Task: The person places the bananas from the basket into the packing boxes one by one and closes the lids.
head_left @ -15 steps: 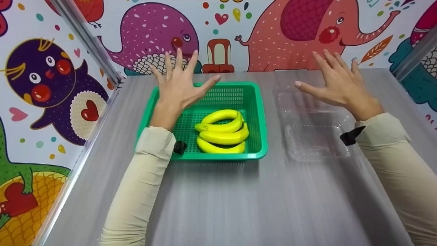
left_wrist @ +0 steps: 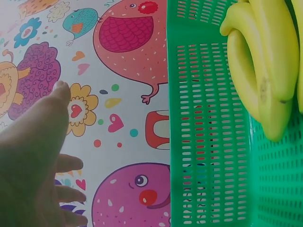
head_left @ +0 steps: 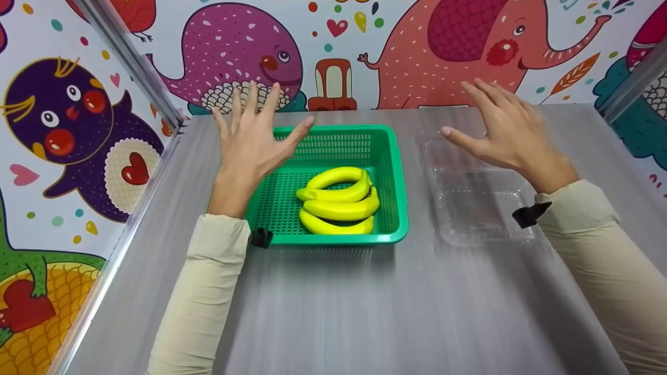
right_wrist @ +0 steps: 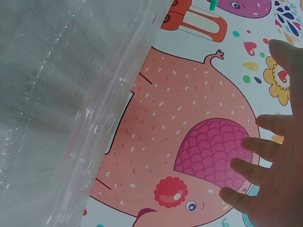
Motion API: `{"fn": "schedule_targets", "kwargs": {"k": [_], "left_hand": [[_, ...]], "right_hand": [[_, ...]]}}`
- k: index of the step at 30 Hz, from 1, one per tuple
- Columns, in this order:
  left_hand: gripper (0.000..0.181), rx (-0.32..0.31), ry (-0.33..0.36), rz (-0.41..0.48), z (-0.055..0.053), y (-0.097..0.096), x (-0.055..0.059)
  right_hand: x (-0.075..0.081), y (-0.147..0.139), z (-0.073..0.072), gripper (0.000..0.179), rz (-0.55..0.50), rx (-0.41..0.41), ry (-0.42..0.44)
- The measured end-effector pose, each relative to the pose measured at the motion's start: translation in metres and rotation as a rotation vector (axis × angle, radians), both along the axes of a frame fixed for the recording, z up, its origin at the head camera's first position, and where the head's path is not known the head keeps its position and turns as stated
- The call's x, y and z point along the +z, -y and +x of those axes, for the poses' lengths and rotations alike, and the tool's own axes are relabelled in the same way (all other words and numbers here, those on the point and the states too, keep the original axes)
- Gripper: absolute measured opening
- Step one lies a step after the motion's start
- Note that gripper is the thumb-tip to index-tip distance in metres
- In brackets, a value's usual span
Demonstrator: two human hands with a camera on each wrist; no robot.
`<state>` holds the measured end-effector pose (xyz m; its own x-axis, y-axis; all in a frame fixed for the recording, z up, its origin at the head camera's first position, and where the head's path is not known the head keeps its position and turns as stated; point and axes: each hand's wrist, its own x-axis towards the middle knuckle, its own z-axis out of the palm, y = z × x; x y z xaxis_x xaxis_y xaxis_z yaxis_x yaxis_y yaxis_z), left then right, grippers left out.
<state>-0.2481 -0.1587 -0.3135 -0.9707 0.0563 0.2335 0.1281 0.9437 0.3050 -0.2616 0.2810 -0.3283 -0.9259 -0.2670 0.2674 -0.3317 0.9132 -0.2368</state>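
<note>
My left hand [head_left: 251, 148] hangs over the left side of a green plastic basket [head_left: 398, 182], fingers spread and nothing held. Several yellow bananas [head_left: 341, 210] lie together in the right half of that basket; in the left wrist view the bananas [left_wrist: 262, 61] show at the upper right, apart from the hand [left_wrist: 33, 146]. My right hand [head_left: 513, 133] is spread out above the far right part of a clear plastic container [head_left: 484, 213], also holding nothing. The right wrist view shows that hand's fingers [right_wrist: 255, 172] extended, with the clear container [right_wrist: 71, 94] to their left.
Basket and container stand side by side on a grey table [head_left: 333, 307]. A wall [head_left: 344, 57] with cartoon animals rises behind the table, and another printed panel [head_left: 78, 130] with a metal post [head_left: 138, 62] borders its left side.
My left hand has drawn left and slightly back toward me. The right hand has shifted a little left, its fingers closer together. Bananas, basket and container have stayed in place.
</note>
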Motion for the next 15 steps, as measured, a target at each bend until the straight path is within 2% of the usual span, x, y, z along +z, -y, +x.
{"fn": "schedule_targets", "kwargs": {"k": [9, 15], "left_hand": [[0.095, 0.003, -0.003, 0.017, 0.013, 0.001, 0.006], [0.090, 0.025, -0.016, 0.068, 0.024, 0.009, 0.004]], "right_hand": [[-0.004, 0.009, 0.006, 0.084, -0.012, 0.028, -0.033], [-0.007, 0.014, 0.010, 0.080, -0.012, 0.051, -0.038]]}}
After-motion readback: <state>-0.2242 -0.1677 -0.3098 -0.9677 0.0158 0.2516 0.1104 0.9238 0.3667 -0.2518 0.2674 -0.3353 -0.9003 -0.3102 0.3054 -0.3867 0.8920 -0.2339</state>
